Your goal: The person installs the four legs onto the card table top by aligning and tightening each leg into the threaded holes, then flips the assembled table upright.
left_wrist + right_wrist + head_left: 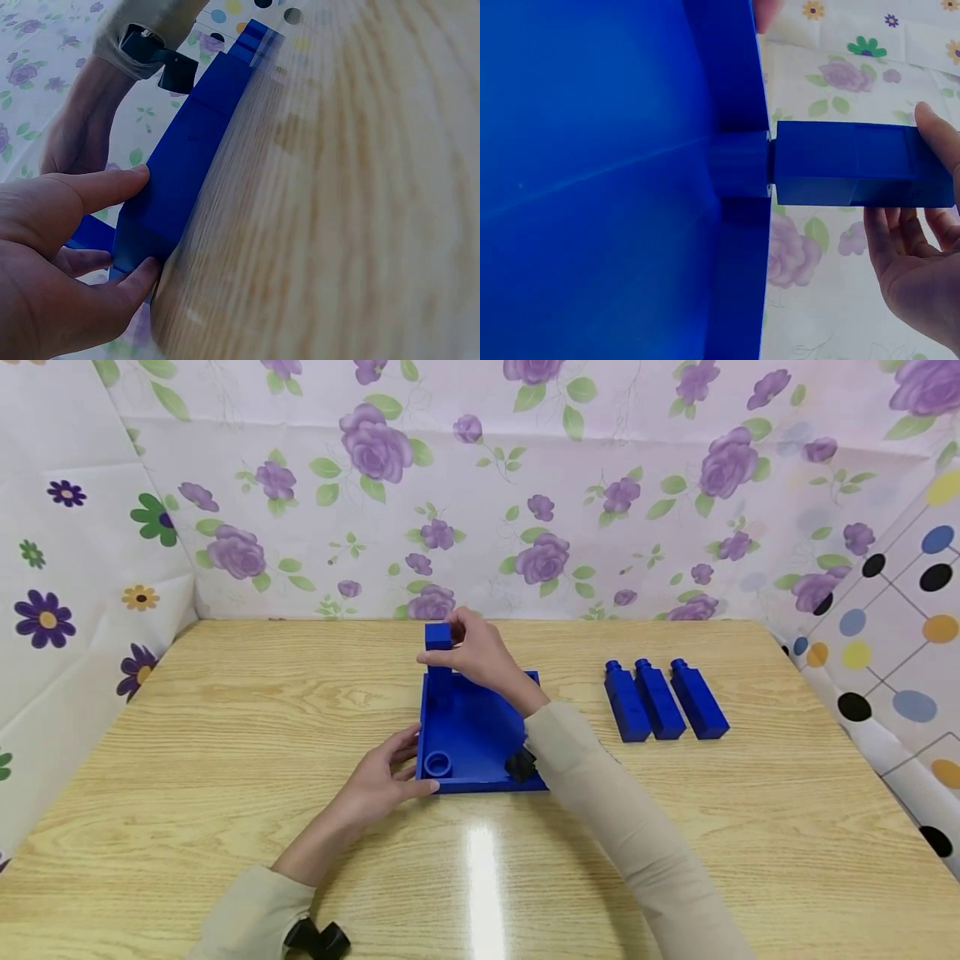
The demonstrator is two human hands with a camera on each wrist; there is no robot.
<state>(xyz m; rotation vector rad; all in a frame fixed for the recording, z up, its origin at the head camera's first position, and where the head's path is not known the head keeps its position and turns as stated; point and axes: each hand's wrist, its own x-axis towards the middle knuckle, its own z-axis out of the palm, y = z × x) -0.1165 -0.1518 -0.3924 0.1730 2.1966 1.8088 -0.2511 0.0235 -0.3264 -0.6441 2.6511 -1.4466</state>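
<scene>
A shallow blue square tray [472, 722] with raised walls lies on the table. My left hand [378, 783] pinches its near left corner, the thumb on the front wall and the fingers along the left side. Inside that corner is a round socket [438, 765]. Over the far left corner, my right hand [483, 653] grips the upper part of a square blue post [438, 635], which stands upright. In the right wrist view, the post [840, 161] lines up with a round corner socket [739, 165], its lower end right at the socket's mouth.
Three more blue posts [663, 700] with round necks lie side by side on the wooden table [300, 693], right of the tray. A flowered cloth [540, 510] hangs behind the table. My right forearm [615, 802] crosses over the tray's right side.
</scene>
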